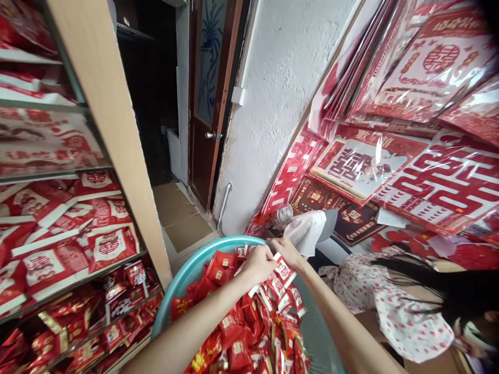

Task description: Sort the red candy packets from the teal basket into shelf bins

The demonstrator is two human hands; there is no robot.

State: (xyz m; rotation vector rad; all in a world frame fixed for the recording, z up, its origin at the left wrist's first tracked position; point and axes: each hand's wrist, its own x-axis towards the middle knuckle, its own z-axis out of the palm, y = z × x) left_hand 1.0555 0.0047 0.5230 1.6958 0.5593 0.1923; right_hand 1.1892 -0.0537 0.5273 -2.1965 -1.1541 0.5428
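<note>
Both my hands meet over a teal plastic basin [183, 275] heaped with several small red packets [237, 332]. My left hand [259, 264] is closed, its fingers pinching a red and white packet [283, 271]. My right hand [287, 250] is also closed and pinches the far edge of that same packet. The packet is held just above the heap, near the basin's far rim.
Metal shelves [70, 218] of red packaged goods stand at the left beside a wooden panel [117, 135]. Large red wrapped decorations [409, 156] lean on the white wall at the right. A person in a dotted garment [390, 306] crouches at the lower right. A dark door [210, 104] stands open ahead.
</note>
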